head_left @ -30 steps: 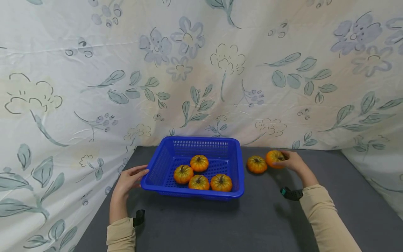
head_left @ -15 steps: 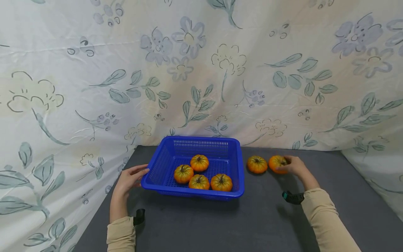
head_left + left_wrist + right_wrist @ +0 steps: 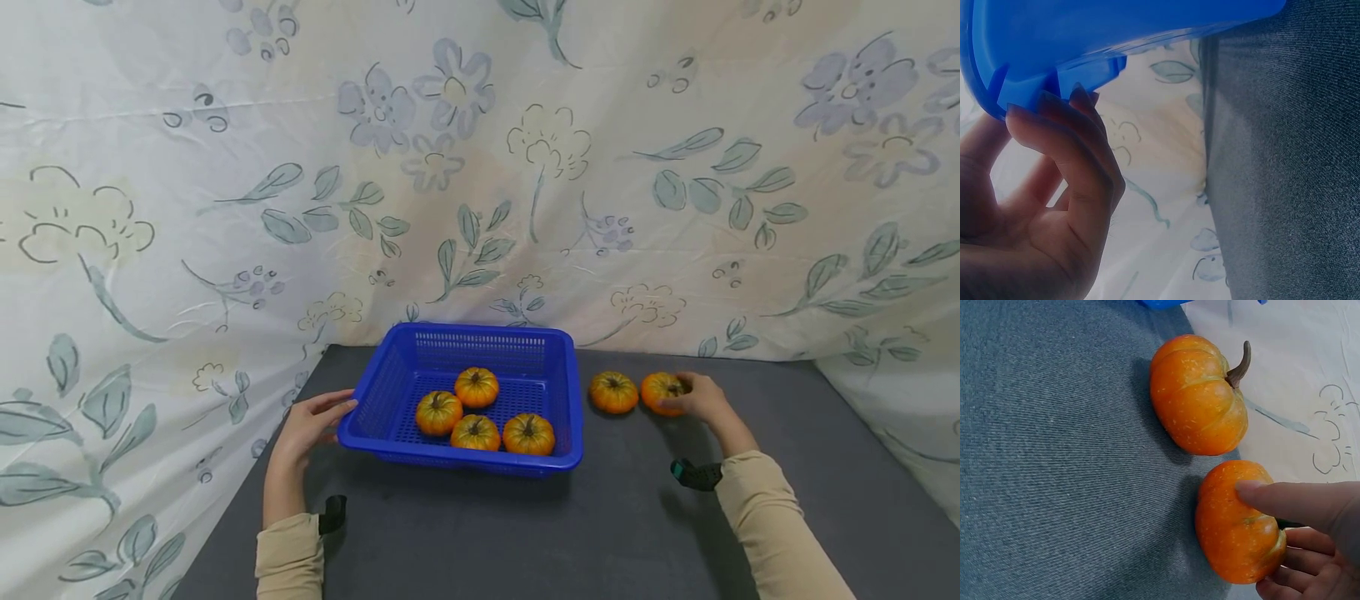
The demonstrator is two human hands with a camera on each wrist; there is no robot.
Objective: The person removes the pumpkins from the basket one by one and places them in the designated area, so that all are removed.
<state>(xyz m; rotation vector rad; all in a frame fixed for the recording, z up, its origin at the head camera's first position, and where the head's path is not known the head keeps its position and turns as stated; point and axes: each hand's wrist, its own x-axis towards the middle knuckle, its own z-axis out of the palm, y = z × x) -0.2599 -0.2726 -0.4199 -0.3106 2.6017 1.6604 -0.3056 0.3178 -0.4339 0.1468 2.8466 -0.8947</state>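
My left hand (image 3: 303, 429) pinches the left rim of a blue plastic basket (image 3: 465, 459), thumb on one side and curled fingers beneath, as the left wrist view shows. Inside the basket sit several small orange pumpkins (image 3: 528, 435). To the right, my right hand (image 3: 703, 398) grips another small pumpkin (image 3: 657, 392), its thumb (image 3: 1285, 499) on the near side and fingers at the far side. That pumpkin appears to rest on the table. Just left of it stands one more pumpkin (image 3: 1194, 394), stem up in the head view, with a narrow gap between the two.
A dark grey cloth-covered table (image 3: 480, 533) lies under everything. Behind and along the sides hangs a white floral curtain (image 3: 480, 150), close to the basket's back rim. Dark straps (image 3: 696, 475) show at both wrists.
The right hand has brought its pumpkin slightly right and down, away from the neighbouring pumpkin, and has held nearly still since half a second ago. The left hand and basket stay in place.
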